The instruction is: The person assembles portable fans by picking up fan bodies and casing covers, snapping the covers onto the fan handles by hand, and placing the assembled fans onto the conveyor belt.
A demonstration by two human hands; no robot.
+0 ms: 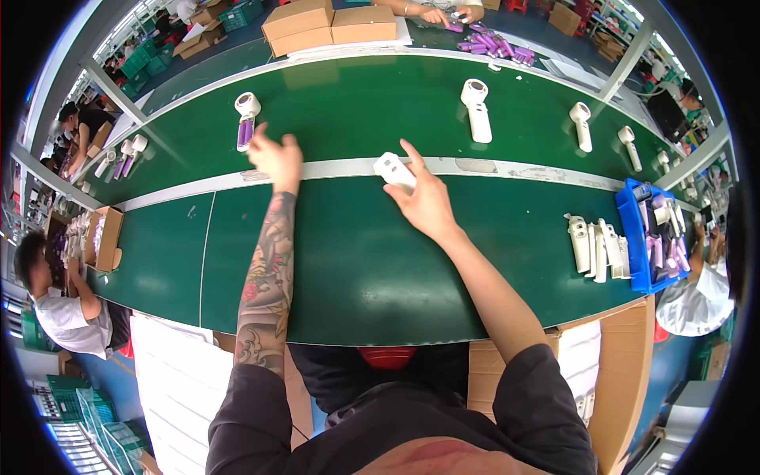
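A white plastic casing piece (393, 169) with small openings is held in the fingers of my right hand (428, 203), above the pale strip that divides the green table. My left hand (279, 164) is open, fingers spread, and holds nothing. Just beyond its fingertips lies a white handheld fan (247, 105) whose handle shows purple inside; whether my fingers touch it I cannot tell. Farther right on the green belt lies another white handheld fan (476, 109), with a plain white handle.
More white fans (582, 127) lie along the belt at both sides. On the right, white casing pieces (599, 247) sit beside a blue bin (633, 229). Cardboard boxes (298, 30) and purple parts (497, 43) stand across the belt. Co-workers (67, 317) sit at both ends.
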